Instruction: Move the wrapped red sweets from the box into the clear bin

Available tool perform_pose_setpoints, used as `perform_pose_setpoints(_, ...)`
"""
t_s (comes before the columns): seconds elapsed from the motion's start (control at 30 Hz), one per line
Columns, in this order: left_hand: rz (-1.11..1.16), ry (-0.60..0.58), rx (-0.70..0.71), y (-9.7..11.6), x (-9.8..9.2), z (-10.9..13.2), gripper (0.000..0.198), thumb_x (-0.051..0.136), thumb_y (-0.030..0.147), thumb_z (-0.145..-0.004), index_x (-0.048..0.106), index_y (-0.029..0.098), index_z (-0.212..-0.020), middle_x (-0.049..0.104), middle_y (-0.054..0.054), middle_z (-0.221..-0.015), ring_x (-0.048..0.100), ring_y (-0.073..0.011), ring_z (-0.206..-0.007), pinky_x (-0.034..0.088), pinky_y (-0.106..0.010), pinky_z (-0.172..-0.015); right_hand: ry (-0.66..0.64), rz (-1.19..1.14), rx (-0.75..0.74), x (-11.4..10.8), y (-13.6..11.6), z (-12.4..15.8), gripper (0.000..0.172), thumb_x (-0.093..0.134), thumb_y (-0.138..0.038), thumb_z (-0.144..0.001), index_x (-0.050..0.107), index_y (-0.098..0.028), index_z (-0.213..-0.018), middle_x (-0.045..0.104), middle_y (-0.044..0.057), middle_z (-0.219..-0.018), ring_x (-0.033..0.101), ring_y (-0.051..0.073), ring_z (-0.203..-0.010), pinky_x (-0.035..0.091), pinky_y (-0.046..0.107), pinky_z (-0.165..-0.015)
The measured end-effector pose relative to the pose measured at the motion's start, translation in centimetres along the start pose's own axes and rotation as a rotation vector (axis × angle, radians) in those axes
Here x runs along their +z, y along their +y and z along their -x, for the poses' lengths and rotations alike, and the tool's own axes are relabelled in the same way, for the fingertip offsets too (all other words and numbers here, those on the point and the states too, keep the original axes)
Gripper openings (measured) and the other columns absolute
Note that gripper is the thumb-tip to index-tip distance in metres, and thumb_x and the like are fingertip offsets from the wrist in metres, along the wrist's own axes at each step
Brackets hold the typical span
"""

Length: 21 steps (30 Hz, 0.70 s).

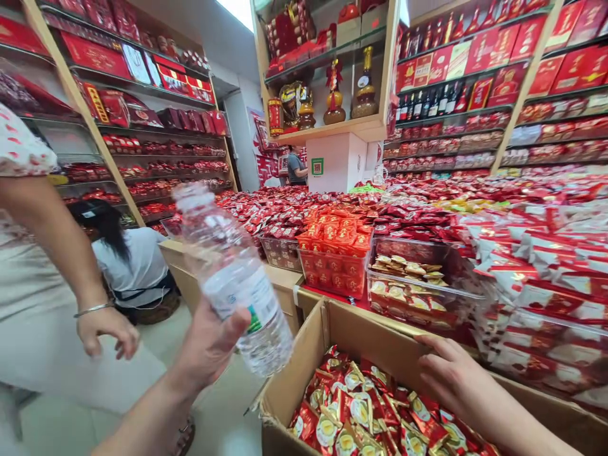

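A clear plastic water bottle (242,291) with a blue, white and green label leans to the left in my left hand (209,345). The thumb presses across its front and the fingers go round behind it. My right hand (451,367) is at the far inner wall of an open cardboard box (370,326), its index finger stretched out along the rim. It is open, and I see nothing in it. Small red and gold wrapped packets (361,411) lie heaped inside the box, below both hands.
Clear bins of orange-red packets (335,253), cream packets (403,294) and red-and-white packets (536,272) stand behind the box. At left are a standing person's arm (61,247) and a crouching person (133,259). Stocked shelves (161,95) line the walls.
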State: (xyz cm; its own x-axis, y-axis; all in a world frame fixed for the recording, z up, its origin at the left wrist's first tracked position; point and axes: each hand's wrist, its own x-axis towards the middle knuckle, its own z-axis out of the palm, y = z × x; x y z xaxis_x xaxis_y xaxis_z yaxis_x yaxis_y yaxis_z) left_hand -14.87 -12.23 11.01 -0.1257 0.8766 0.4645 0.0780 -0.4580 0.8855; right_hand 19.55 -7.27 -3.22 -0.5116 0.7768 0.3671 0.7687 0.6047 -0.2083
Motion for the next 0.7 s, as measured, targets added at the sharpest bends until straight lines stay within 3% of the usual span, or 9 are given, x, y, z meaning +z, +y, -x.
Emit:
perform_pose_setpoints(0.13,0.202,-0.178,0.008,1.5,4.2,-3.0,0.063,0.061,0.056,-0.055,0.046,0.022,-0.106,0.060,-0.006,-0.094,0.052,-0.0232,-0.096,0.044,-0.035,-0.080,-0.003,0.001,0.007,-0.7,-0.7,-0.1,0.021,0.039,-0.022,-0.079,0.058,-0.017,-0.073,0.045,0.010,-0.112,0.043,0.022,-0.102,0.037,0.038,-0.085)
perform_pose_setpoints(0.27,0.303,-0.306,-0.069,1.6,7.0,-4.2,0.061,0.055,0.059,-0.059,0.048,0.018,-0.104,0.060,-0.008,-0.093,0.055,-0.0240,-0.090,0.044,-0.038,-0.077,0.023,-0.020,0.031,-1.2,-1.3,-0.4,0.021,0.038,-0.019,-0.079,0.056,-0.016,-0.068,0.047,0.011,-0.110,0.044,0.022,-0.100,0.039,0.037,-0.082)
perform_pose_setpoints(0.37,0.276,-0.351,-0.108,0.7,8.7,-4.1,0.055,0.064,0.047,-0.058,0.049,0.016,-0.101,0.060,-0.008,-0.090,0.057,-0.0207,-0.081,0.045,-0.036,-0.074,0.016,-0.035,0.043,-1.5,-1.5,-0.5,0.021,0.039,-0.018,-0.078,0.054,-0.016,-0.065,0.047,0.011,-0.110,0.044,0.022,-0.100,0.039,0.037,-0.082)
perform_pose_setpoints(0.5,0.140,-0.313,-0.064,-1.3,10.9,-3.1,0.060,0.072,0.028,-0.052,0.045,0.016,-0.103,0.059,-0.006,-0.091,0.056,-0.0167,-0.078,0.046,-0.030,-0.074,-0.013,-0.053,0.051,-1.9,-1.8,-0.5,0.020,0.037,-0.016,-0.079,0.053,-0.016,-0.066,0.046,0.011,-0.112,0.043,0.021,-0.100,0.038,0.036,-0.082)
perform_pose_setpoints(0.7,0.065,-0.422,0.069,-3.1,12.8,-1.3,0.075,0.071,0.027,-0.053,0.034,0.022,-0.118,0.055,-0.007,-0.104,0.053,-0.0201,-0.092,0.045,-0.032,-0.080,-0.003,-0.096,0.077,-1.9,-1.8,-0.9,0.021,0.038,-0.017,-0.078,0.054,-0.015,-0.064,0.047,0.010,-0.111,0.043,0.021,-0.102,0.037,0.035,-0.083)
